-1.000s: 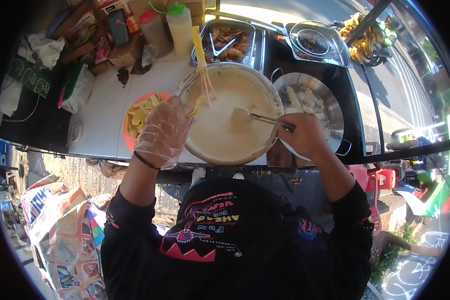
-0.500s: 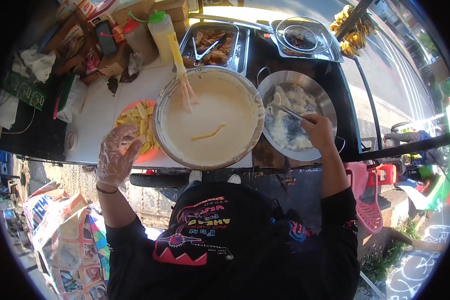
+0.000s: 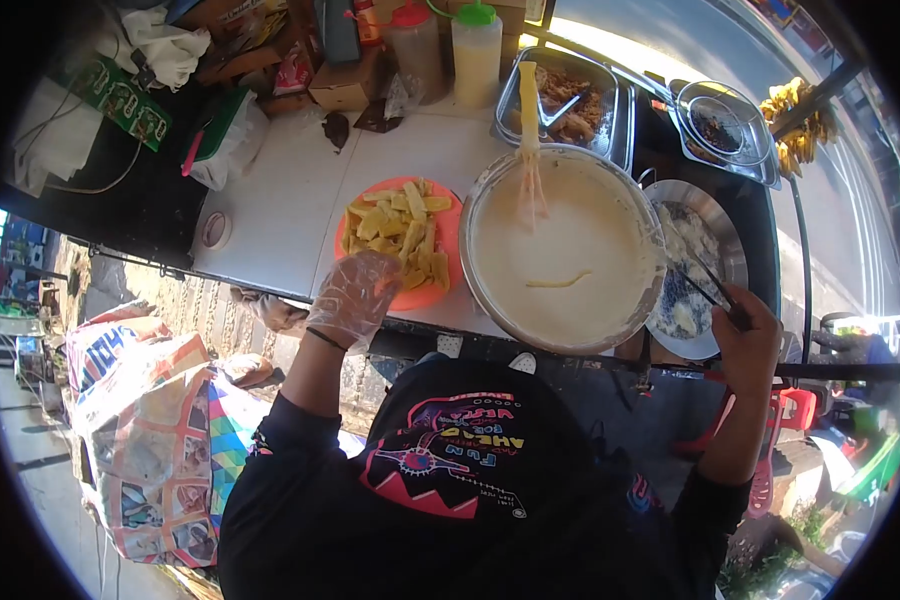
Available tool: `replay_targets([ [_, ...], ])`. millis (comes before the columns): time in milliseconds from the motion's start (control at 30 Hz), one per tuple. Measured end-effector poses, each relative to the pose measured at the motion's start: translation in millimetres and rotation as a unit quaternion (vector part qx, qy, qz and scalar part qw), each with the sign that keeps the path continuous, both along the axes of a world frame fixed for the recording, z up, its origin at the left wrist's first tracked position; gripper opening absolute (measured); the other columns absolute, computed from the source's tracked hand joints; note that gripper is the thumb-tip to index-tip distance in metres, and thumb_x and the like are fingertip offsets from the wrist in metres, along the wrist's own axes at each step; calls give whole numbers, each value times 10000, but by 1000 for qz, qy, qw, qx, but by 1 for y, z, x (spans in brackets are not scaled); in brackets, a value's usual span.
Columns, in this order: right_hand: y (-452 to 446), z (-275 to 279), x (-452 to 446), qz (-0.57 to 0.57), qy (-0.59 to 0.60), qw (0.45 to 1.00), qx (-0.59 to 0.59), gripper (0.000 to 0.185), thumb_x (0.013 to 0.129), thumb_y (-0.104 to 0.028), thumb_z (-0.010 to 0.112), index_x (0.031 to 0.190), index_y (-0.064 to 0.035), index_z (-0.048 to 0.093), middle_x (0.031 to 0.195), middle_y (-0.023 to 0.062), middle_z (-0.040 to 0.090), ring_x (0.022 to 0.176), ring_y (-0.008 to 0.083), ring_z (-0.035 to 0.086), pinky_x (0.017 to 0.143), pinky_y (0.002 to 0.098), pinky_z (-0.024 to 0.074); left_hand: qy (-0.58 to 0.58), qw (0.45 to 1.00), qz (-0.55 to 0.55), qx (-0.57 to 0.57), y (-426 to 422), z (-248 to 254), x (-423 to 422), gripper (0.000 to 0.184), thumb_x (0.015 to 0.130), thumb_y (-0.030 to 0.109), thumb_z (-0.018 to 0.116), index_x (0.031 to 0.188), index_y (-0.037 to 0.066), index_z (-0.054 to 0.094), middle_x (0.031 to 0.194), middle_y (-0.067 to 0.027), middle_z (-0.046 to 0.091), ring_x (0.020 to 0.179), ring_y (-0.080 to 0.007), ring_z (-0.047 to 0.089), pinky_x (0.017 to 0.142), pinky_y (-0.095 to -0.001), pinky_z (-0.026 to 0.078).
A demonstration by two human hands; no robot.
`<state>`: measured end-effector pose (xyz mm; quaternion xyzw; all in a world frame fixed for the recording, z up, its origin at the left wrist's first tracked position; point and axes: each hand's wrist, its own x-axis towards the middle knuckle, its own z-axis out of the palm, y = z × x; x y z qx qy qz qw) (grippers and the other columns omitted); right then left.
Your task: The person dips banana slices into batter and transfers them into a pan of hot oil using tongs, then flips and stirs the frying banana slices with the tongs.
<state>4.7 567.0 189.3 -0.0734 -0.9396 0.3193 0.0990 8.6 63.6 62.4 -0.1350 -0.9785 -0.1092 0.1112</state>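
My left hand (image 3: 358, 292), in a clear plastic glove, is at the near edge of an orange-pink plate (image 3: 453, 222) piled with pale yellow cut pieces (image 3: 400, 225), perhaps banana. Its fingertips blend into the pieces, so I cannot see whether they grip one. With my bare right hand (image 3: 748, 335) I hold tongs (image 3: 712, 285), their arms reaching over a metal wok (image 3: 725, 215) where pale battered food (image 3: 682, 235) lies in oil. Between my hands stands a large bowl of creamy batter (image 3: 560, 245), a yellow-handled whisk (image 3: 530, 130) leaning in it. One thin yellow strip (image 3: 558, 282) lies on the batter.
Behind the bowl is a metal tray (image 3: 620, 130) of fried food with another pair of tongs. A strainer (image 3: 725, 118) sits at the back right. Squeeze bottles (image 3: 475, 60), boxes (image 3: 348, 82) and a tape roll (image 3: 216, 230) are on the left.
The view has swung left, so the table appears further right. My left hand has come nearer the plate's front edge. The tongs in my right hand have turned, and both arms now show.
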Motion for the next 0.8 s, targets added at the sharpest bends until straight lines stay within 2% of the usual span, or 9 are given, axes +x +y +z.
replay_targets([
  [67,-57,22,12,117,3,988,100,325,744,-118,760,1051,-18,727,849,113,699,641,216,633,623,326,519,-172,981,-21,85,18,13,-6,331,853,340,736,1072,96,684,1021,-94,697,966,-303,665,879,-402,526],
  [100,-80,25,16,148,-22,972,181,312,740,-149,743,1034,-44,728,780,79,660,665,228,652,619,341,524,-157,985,-24,69,25,15,-8,377,819,365,767,1026,59,692,966,-141,707,870,-361,680,826,-428,540],
  [200,-116,3,19,232,14,932,278,310,742,-174,738,1030,-62,712,761,43,623,700,226,654,608,361,529,-291,955,-46,37,29,40,-25,401,808,346,778,1045,35,687,986,-181,707,894,-389,673,842,-432,534],
  [300,-138,-6,18,310,18,878,365,290,769,-167,704,1037,-59,680,807,8,608,744,193,641,601,352,524,-275,954,-88,83,24,34,-29,455,791,354,785,1079,19,676,991,-206,704,928,-397,665,841,-442,524],
  [433,-142,-19,12,305,-9,878,370,226,777,-143,672,985,-55,690,759,15,605,743,215,658,624,367,534,-294,943,-115,106,19,31,-38,371,805,300,755,1053,31,692,976,-201,707,913,-394,669,832,-439,531],
  [567,-115,-24,26,184,-100,964,166,200,833,-107,646,985,1,717,789,44,689,675,255,666,624,367,530,-344,924,-117,121,13,22,-43,233,832,212,704,986,38,711,951,-189,712,884,-388,676,810,-442,536],
  [633,-100,-33,36,125,-127,982,61,191,867,-91,641,997,24,722,803,55,715,648,246,667,615,351,524,-242,939,-152,194,5,5,-38,160,844,159,662,924,30,714,920,-188,710,844,-388,676,766,-442,535],
  [700,-86,-55,48,-44,-89,950,-294,220,925,-99,652,1066,61,706,831,67,719,617,147,629,577,266,476,-240,940,-137,202,5,10,-36,152,858,155,663,916,22,710,887,-185,706,811,-365,678,756,-419,537],
  [800,-65,-73,55,-82,-118,939,-313,200,940,-86,660,1068,63,696,762,33,661,620,69,568,551,210,420,-255,931,-91,244,12,30,-38,162,879,153,678,957,12,697,842,-170,694,777,-321,679,740,-381,538],
])
